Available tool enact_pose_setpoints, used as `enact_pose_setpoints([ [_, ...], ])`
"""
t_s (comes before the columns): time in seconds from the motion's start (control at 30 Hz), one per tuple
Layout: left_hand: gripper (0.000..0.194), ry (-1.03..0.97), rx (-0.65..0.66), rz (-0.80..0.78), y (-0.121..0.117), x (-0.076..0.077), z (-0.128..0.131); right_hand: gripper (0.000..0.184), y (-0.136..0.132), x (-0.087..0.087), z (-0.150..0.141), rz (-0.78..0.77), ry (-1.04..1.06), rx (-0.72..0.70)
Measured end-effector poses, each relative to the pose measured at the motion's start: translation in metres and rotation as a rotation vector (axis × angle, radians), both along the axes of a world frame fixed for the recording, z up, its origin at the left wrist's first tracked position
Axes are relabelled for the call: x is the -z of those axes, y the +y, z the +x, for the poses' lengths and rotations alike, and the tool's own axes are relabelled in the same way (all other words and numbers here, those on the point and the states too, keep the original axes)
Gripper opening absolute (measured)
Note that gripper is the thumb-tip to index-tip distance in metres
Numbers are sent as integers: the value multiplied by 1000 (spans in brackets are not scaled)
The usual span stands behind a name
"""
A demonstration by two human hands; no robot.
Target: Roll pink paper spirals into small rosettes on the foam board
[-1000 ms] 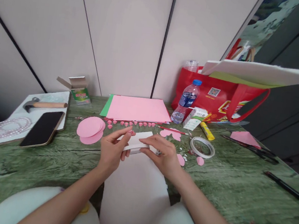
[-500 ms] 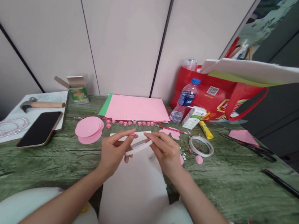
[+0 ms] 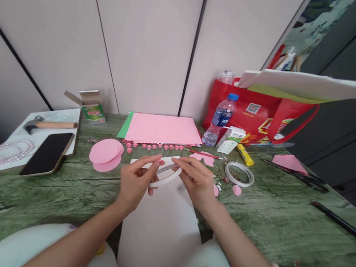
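My left hand point(image 3: 137, 179) pinches a small pink rolled paper piece point(image 3: 162, 162) between thumb and forefinger. A roll of white tape point(image 3: 166, 180) is tilted between my hands; its left side rests against my left fingers. My right hand point(image 3: 200, 182) grips the tape roll's upper right edge with thumb and fingertips. Just behind my hands, a white sheet point(image 3: 175, 159) is partly covered. Several small pink paper rolls point(image 3: 154, 147) stand in a row beyond it. Left of my left hand lie pink paper circles point(image 3: 106, 153).
A second tape roll point(image 3: 250, 180), glue stick point(image 3: 245, 155), red pencil point(image 3: 208, 154) and scissors point(image 3: 308, 179) lie on the right. Behind them stand a water bottle point(image 3: 221, 119) and red bag point(image 3: 235, 93). On the left are a phone point(image 3: 47, 154), hammer point(image 3: 54, 124) and beads point(image 3: 3, 153).
The tape roll has tilted slightly, so more of its ring opening shows. Both hands stay almost in place, keeping their grips.
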State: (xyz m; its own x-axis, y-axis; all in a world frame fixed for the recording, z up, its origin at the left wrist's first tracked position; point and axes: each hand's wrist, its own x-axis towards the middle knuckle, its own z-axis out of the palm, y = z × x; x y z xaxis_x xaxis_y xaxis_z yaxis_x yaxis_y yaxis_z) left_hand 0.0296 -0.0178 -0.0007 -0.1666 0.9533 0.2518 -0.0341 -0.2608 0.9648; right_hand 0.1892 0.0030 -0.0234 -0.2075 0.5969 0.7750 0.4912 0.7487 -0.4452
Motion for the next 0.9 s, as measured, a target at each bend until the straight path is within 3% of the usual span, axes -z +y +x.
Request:
enact_pose_setpoints([
  [0.27,23,-29,90,-84,-2,-1,1,24,-7,-9,-1,21,-217,86],
  [0.4,23,-69,70,-102,-3,-3,2,28,-8,-11,-5,-12,-141,28],
  [0.53,25,-202,-48,-64,1,-4,1,25,-3,-8,-6,-209,70,-79],
  [0.67,28,-252,-96,-80,4,-5,-2,12,0,-5,-6,-393,95,-124],
  [0.8,31,-223,-46,-123,5,-3,-2,12,-1,-6,-5,-253,66,-83],
  [0.9,33,-180,-137,-104,9,0,-3,11,-3,-9,-4,-174,43,-49],
])
